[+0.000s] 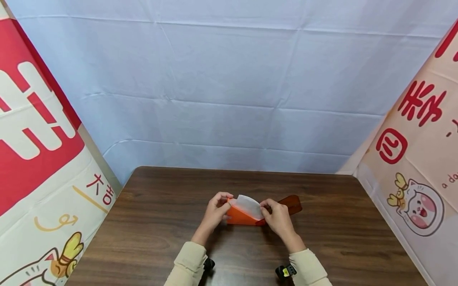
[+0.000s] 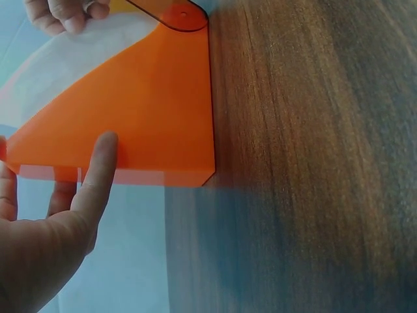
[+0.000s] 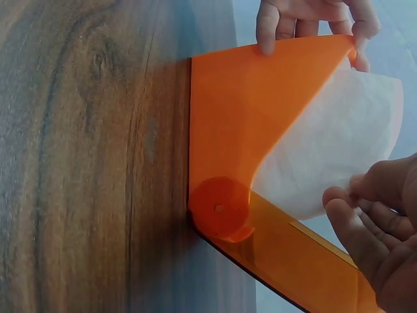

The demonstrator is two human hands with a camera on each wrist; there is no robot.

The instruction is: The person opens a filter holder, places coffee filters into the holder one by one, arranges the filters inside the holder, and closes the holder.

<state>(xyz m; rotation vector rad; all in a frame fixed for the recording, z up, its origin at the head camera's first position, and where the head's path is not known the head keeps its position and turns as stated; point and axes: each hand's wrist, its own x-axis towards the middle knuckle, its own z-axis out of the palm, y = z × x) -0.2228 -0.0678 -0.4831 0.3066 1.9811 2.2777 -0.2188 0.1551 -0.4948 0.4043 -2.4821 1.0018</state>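
Observation:
An orange see-through plastic case [image 1: 240, 217] stands on its edge on the table, with thin white paper [image 1: 249, 205] sticking up out of its slanted opening. My left hand [image 1: 216, 213] grips the case at its left upper end, with fingers on both its faces. At the other side, my right hand [image 1: 278, 218] pinches the edge of the white paper [image 3: 339, 137] between thumb and fingertips. A long amber lid [image 3: 293, 261], joined to the case at a round pivot [image 3: 220, 207], is swung out to the right. Part of it lies hidden behind my right hand.
The dark wooden tabletop [image 1: 150, 222] has rounded far corners. A pale cloth backdrop [image 1: 222, 79] hangs behind it, and printed cloth banners stand on the left [image 1: 39, 159] and right [image 1: 411, 167]. Small black devices [image 1: 284, 272] are worn at both wrists.

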